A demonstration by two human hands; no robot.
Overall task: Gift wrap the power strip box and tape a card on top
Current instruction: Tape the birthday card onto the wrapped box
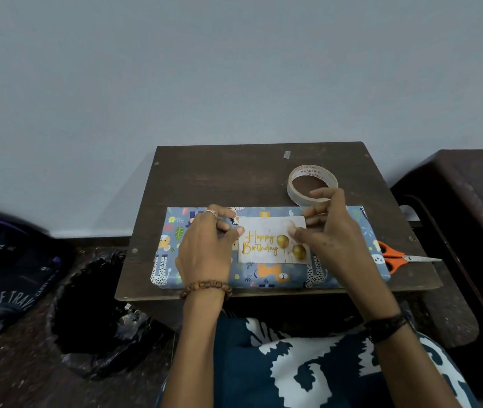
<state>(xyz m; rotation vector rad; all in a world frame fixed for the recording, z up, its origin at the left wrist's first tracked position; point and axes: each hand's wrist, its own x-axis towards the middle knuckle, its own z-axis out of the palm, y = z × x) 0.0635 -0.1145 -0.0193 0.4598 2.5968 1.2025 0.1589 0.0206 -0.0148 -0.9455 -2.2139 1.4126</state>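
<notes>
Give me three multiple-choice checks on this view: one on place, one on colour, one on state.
1. Where is the tape roll?
A. behind the wrapped box
B. on the floor
C. on the card

2. What colour are the scissors' handles?
A. green
B. orange
C. black

3. What state is the box in?
A. bare
B. half wrapped
C. wrapped, card on top

Answers: 1 A, the roll lies on the table beyond the box; 2 B, orange loops show at the box's right end; 3 C, patterned paper covers it and both hands touch the card's ends.

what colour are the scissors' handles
Orange. The scissors lie on the table at the right end of the wrapped box, clearest in the head view.
</notes>
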